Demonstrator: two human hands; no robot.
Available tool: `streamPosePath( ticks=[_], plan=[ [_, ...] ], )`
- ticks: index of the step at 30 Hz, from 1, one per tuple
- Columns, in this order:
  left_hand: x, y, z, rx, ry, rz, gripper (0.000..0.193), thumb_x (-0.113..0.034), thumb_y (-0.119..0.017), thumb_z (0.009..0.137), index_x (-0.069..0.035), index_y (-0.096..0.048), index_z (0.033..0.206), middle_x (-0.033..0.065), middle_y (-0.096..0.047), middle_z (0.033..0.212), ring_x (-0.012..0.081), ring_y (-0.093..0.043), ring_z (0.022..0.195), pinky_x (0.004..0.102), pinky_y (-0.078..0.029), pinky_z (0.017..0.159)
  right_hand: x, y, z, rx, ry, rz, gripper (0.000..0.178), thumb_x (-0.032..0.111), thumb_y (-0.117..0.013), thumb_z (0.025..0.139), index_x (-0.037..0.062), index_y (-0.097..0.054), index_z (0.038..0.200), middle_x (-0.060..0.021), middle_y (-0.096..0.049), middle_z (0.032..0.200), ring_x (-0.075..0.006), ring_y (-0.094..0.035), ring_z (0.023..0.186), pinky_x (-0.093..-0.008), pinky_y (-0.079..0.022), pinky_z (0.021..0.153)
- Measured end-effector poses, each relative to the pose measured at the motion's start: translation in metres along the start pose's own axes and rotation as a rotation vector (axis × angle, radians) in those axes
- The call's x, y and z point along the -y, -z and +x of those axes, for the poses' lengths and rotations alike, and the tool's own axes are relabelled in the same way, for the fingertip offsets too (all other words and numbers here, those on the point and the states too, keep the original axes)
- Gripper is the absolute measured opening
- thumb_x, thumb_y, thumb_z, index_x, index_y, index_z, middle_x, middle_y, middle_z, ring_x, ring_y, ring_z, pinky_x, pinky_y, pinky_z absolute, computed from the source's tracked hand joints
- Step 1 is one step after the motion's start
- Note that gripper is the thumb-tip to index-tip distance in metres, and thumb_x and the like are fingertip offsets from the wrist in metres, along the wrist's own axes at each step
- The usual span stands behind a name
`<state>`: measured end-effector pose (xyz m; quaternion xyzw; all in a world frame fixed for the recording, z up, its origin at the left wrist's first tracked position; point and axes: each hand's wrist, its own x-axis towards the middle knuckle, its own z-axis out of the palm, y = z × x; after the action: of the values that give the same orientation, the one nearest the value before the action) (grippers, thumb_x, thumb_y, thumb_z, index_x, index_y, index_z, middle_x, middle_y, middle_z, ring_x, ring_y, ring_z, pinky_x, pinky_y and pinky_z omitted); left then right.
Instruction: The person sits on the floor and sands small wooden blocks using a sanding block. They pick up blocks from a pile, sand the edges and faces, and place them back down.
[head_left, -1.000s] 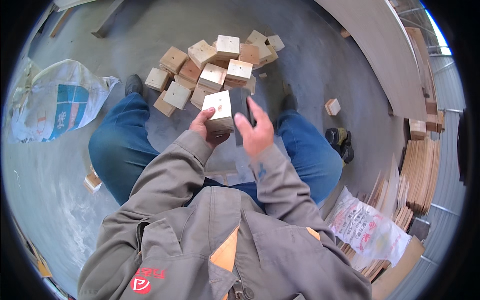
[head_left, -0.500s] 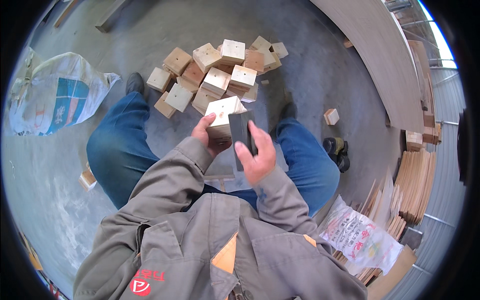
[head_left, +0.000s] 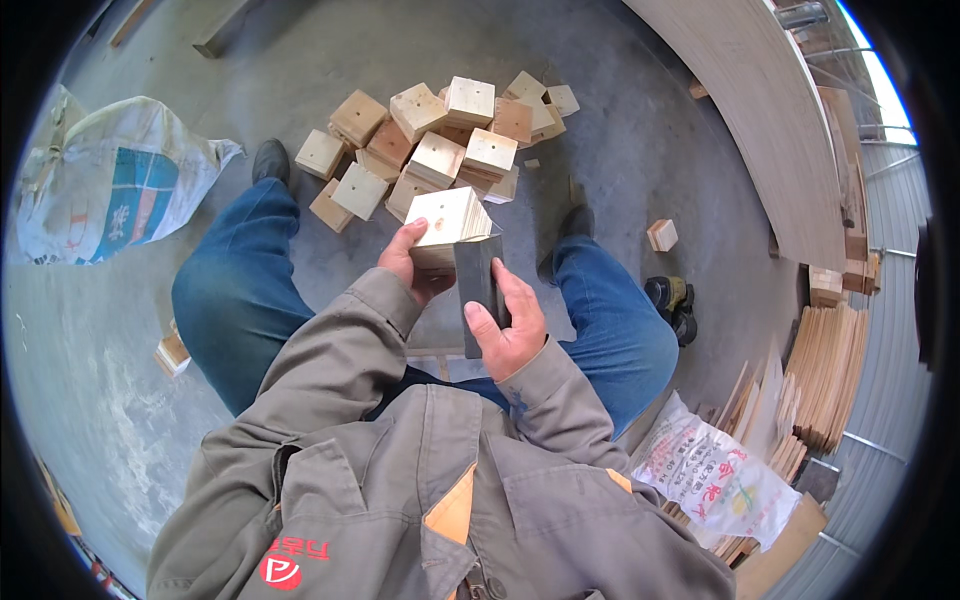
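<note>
Between my knees, my left hand (head_left: 404,261) grips a pale plywood block (head_left: 445,214) by its left side, thumb near the top edge. The block's top face has small dark marks. My right hand (head_left: 513,328) holds a flat, dark grey sanding block (head_left: 476,283) against the right side of the plywood block, its fingers on the far edge and the thumb on the near face. The side under the sanding block is hidden. Just beyond lies a heap of similar wooden blocks (head_left: 437,158) on the floor.
A white and blue sack (head_left: 135,190) lies at the left. On the right are a lone wooden block (head_left: 662,235), a dark and yellow-green power tool (head_left: 673,305), stacked wooden strips (head_left: 828,370) and a white printed bag (head_left: 715,470). A large board (head_left: 750,120) stands at the far right.
My right hand has drawn the sanding block a little toward me along the plywood block's side. My left hand keeps its grip, shifted slightly.
</note>
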<state>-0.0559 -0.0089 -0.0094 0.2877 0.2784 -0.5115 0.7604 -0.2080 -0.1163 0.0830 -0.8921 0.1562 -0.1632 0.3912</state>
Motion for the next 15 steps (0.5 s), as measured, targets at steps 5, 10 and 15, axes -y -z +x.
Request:
streamPosePath(
  ticks=[5, 10, 15],
  plan=[
    [0.006, -0.002, -0.012, 0.005, 0.044, 0.095, 0.058, -0.047, -0.066, 0.089, -0.013, -0.056, 0.135, 0.0123, -0.065, 0.124, 0.0309, -0.062, 0.109, 0.0502, -0.052, 0.088, -0.03, -0.007, 0.041, -0.127, -0.036, -0.014, 0.062, 0.027, -0.074, 0.088, -0.0036, -0.057, 0.139, -0.0269, -0.062, 0.126, -0.04, -0.061, 0.116, -0.0446, -0.048, 0.103],
    [0.007, -0.012, -0.023, 0.15, 0.076, 0.249, 0.065, -0.047, -0.069, 0.086, -0.012, -0.054, 0.138, 0.0134, -0.065, 0.124, 0.0322, -0.063, 0.108, 0.0503, -0.053, 0.086, -0.111, 0.013, 0.095, -0.215, -0.445, 0.375, 0.059, 0.025, -0.072, 0.094, -0.0033, -0.055, 0.143, -0.0213, -0.069, 0.123, -0.0235, -0.067, 0.108, -0.0329, -0.051, 0.096],
    [0.002, -0.016, -0.024, 0.137, 0.015, 0.306, 0.068, -0.048, -0.072, 0.082, -0.014, -0.054, 0.138, 0.012, -0.065, 0.125, 0.0308, -0.063, 0.108, 0.0492, -0.053, 0.086, -0.116, 0.03, 0.064, -0.249, -0.564, 0.507, 0.059, 0.02, -0.07, 0.097, -0.0037, -0.049, 0.147, -0.0152, -0.071, 0.116, -0.0149, -0.066, 0.103, -0.0275, -0.052, 0.093]
  ],
)
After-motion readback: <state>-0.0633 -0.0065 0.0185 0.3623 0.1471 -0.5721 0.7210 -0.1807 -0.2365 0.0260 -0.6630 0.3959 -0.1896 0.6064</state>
